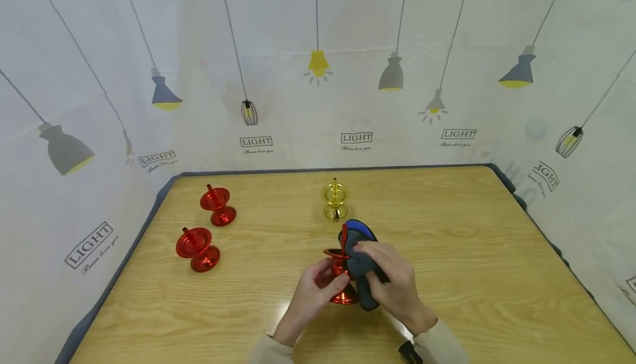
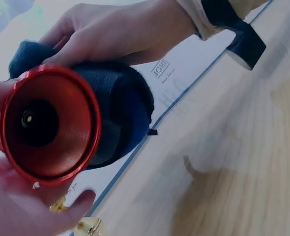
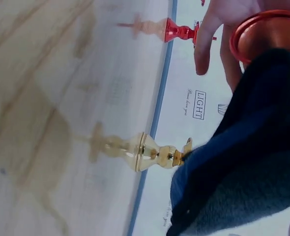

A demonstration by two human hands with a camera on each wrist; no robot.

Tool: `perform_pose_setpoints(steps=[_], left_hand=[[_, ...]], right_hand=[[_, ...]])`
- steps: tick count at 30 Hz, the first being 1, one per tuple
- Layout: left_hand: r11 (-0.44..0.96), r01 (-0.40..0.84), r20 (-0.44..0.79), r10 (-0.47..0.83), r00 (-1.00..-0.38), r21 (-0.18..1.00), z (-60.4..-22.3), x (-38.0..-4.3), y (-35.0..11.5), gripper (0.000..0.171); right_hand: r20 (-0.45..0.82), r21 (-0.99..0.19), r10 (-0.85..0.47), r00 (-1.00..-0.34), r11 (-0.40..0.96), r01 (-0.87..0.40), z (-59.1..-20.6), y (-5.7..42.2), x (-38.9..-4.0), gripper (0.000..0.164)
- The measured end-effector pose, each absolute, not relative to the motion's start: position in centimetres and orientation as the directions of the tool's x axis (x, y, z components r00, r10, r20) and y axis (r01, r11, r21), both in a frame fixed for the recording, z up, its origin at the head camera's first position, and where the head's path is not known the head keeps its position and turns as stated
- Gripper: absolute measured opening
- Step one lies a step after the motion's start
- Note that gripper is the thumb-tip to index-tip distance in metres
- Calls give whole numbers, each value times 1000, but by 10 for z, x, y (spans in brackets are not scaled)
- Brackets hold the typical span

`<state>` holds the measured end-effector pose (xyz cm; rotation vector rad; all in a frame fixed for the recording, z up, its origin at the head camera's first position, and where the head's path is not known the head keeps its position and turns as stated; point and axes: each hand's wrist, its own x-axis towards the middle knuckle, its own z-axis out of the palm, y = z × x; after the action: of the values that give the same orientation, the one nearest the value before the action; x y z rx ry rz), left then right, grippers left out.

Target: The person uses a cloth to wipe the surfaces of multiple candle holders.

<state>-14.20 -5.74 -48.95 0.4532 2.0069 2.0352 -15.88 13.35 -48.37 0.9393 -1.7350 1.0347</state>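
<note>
Near the front middle of the table, my left hand [image 1: 313, 292] grips a shiny red candle holder [image 1: 345, 296] round its stem and base. The holder stands tilted above the table, its thin spike pointing up. In the left wrist view its hollow round base [image 2: 78, 132] faces the camera. Bunched in my right hand [image 1: 399, 281] is a dark grey-blue cloth [image 1: 361, 264] with a bright blue patch. The fingers press the cloth against the right side of the holder's dish, hiding part of it. The cloth [image 3: 248, 157] fills much of the right wrist view.
A gold candle holder [image 1: 335, 210] stands behind the hands. Two more red ones, a farther candle holder [image 1: 223, 216] and a nearer candle holder [image 1: 205, 259], stand at the left. A white printed curtain [image 1: 278, 77] surrounds the wooden table [image 1: 477, 253] at the back and sides.
</note>
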Motion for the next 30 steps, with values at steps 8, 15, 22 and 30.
perform_pose_setpoints(steps=[8, 15, 22, 30], left_hand=[[48, 63, 53, 185, -981, 997, -487, -138, -47, 34], [99, 86, 68, 170, -983, 991, -488, -139, -51, 28], [10, 76, 68, 321, -945, 997, -489, -144, -65, 34], [-154, -44, 40, 503, -863, 987, -493, -145, -75, 50]], right_hand=[[959, -137, -171, -226, 416, -899, -479, 132, -158, 23], [948, -135, -215, -236, 399, -907, -478, 131, -157, 23], [936, -204, -209, -282, 329, -922, -479, 134, -158, 26], [922, -283, -211, -325, 207, -937, -481, 138, -158, 26]])
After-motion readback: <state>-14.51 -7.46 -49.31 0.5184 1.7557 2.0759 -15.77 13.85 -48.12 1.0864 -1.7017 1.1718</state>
